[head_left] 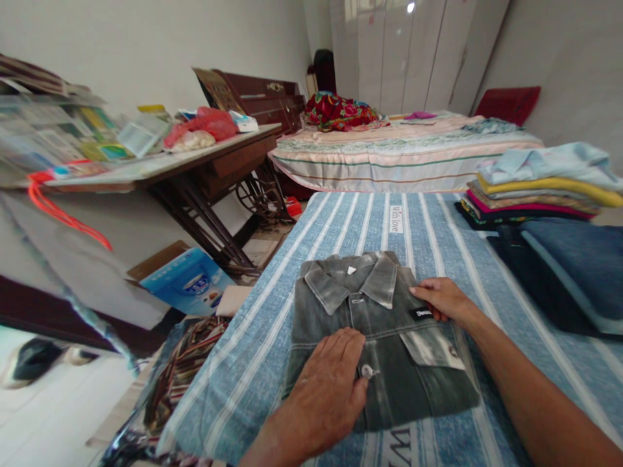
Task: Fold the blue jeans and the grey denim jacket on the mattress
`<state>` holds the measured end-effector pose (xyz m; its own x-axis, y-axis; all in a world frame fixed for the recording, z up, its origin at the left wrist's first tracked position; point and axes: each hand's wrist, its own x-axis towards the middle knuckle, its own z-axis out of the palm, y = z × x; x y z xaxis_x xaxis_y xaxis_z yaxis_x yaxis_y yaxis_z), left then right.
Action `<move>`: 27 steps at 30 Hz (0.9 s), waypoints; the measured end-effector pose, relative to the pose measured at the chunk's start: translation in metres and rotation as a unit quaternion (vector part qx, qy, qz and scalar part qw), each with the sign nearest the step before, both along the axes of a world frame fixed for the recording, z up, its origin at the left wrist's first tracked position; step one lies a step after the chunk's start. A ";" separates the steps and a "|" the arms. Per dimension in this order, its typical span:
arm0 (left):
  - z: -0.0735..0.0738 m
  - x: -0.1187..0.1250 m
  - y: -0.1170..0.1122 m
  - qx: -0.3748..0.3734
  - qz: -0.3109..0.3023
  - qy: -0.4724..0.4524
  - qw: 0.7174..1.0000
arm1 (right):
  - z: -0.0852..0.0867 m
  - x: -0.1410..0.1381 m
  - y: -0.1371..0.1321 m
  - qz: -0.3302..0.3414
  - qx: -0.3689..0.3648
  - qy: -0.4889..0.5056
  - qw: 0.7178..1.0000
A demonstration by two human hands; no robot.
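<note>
A folded grey-green denim jacket [389, 389] lies face up, its collar pointing away from me. It has a button front, a pale chest pocket flap and a small black label. My left hand [328, 379] rests flat on the jacket's front, fingers stretched out near a metal button. At the jacket's right side near the shoulder, my right hand [445, 299] pinches the cloth edge between thumb and fingers. Underneath is a blue and white striped sheet [331, 227] with printed lettering.
To the right are a stack of folded clothes [540, 188] and folded dark trousers [574, 266]. A cluttered sewing-machine table [253, 137] stands at the left, with a blue box [189, 279] below. Behind is a bed [389, 155] with a red floral bundle [341, 111].
</note>
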<state>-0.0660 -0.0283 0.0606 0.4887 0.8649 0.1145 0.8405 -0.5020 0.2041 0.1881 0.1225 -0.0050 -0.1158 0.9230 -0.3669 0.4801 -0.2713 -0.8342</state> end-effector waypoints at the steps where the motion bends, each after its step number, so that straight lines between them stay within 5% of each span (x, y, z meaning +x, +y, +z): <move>1: 0.005 0.002 0.003 -0.007 -0.002 0.002 1.000 | 0.000 0.000 0.000 0.000 0.000 0.000 1.000; 5: 0.015 0.014 0.015 0.006 0.016 -0.004 1.000 | -0.001 0.000 0.000 0.003 0.002 0.002 1.000; 15: -0.025 0.029 0.022 0.039 0.053 0.048 0.997 | -0.001 0.001 0.001 0.003 0.000 0.001 1.000; 27: -0.025 0.028 0.021 0.022 0.071 0.054 0.996 | -0.003 0.001 0.002 0.004 0.003 0.001 1.000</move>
